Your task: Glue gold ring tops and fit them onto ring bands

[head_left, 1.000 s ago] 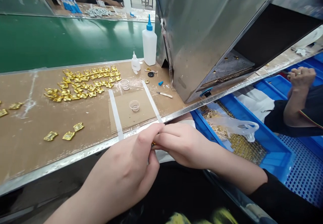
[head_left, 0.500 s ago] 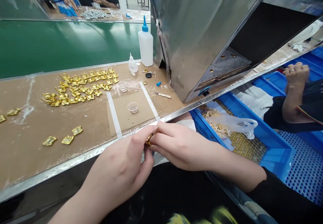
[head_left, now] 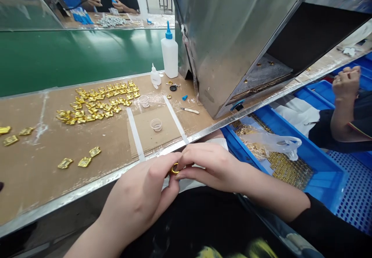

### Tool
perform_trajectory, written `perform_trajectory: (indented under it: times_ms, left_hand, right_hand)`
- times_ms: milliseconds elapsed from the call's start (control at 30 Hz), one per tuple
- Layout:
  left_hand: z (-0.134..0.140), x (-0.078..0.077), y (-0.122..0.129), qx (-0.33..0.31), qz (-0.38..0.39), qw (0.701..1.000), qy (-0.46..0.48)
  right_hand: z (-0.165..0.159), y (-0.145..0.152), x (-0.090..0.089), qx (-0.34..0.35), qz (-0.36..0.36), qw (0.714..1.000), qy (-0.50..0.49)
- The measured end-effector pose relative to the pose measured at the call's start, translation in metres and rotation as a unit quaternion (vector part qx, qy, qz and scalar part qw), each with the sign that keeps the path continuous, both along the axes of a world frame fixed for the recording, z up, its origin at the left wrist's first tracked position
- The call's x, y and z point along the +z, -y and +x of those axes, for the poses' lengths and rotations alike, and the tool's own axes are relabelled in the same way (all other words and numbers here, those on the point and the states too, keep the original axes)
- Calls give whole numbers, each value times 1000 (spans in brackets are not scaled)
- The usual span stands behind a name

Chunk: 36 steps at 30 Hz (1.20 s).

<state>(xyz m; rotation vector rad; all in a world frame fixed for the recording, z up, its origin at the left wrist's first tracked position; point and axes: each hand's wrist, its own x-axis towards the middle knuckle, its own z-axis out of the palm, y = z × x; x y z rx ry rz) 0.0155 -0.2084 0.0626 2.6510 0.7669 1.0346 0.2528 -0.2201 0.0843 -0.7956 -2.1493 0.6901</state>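
Observation:
Between my fingertips, just in front of the bench edge, is a small gold ring-shaped piece. My left hand pinches it from the left, thumb and forefinger closed on it. From the right, the fingers of my right hand close on the same piece; its lower part is hidden by the fingers. Beyond my hands a clear plastic cup stands on a cardboard sheet held by white tape strips. Left of it lie three gold square pieces and, farther back, rows of similar gold pieces.
A large metal housing rises at right of the bench. Near it stand a white bottle with blue cap, a small dropper bottle and a knife. A blue crate holds gold parts. Co-workers' hands show right and across the green belt.
The gold piece has turned, and its ring now shows between my fingers. My right fingers have shifted on it. The whole view has moved slightly, showing more gold pieces at far left.

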Motion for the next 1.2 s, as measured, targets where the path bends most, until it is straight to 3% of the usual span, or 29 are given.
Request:
perform_trajectory:
  times_ms: [133,200,267,367,433,500,567,633,733,833,967,1100,1200]
  left_hand:
    - [-5,-10,2,15,-45,999,24]
    - [-4,-11,6,24,-108,992,69]
    - [1,-6,12,24,-206,966,157]
    - [11,8,19,31,-418,867,269]
    - [16,17,20,15,-544,780,309]
    - [19,23,17,-22,-623,706,336]
    - [19,24,13,-45,-659,661,356]
    - [19,22,10,-46,-669,647,363]
    - [16,16,8,-53,-645,673,358]
    - [12,9,6,-49,-568,751,334]
    - [6,2,-1,10,-435,851,296]
    - [4,1,-4,-12,-367,882,296]
    - [4,2,-3,-7,-332,893,305]
  right_hand:
    - [-4,-3,-8,8,14,998,-62]
    - [-5,-6,-12,11,28,995,-100]
    - [-5,-10,-16,9,52,990,-130]
    - [-7,-15,-20,23,61,988,-143]
    - [-10,-16,-21,35,24,987,-157]
    - [-14,-16,-21,24,-34,981,-188]
    - [-19,-16,-21,6,-97,970,-225]
    - [-23,-15,-22,-8,-165,953,-253]
    - [-27,-14,-24,-14,-264,916,-301]
    - [-30,-12,-27,-2,-365,856,-366]
    - [-34,-6,-27,48,-491,756,-430]
    - [-37,1,-22,110,-569,675,-457]
    - [-38,4,-17,129,-601,640,-461]
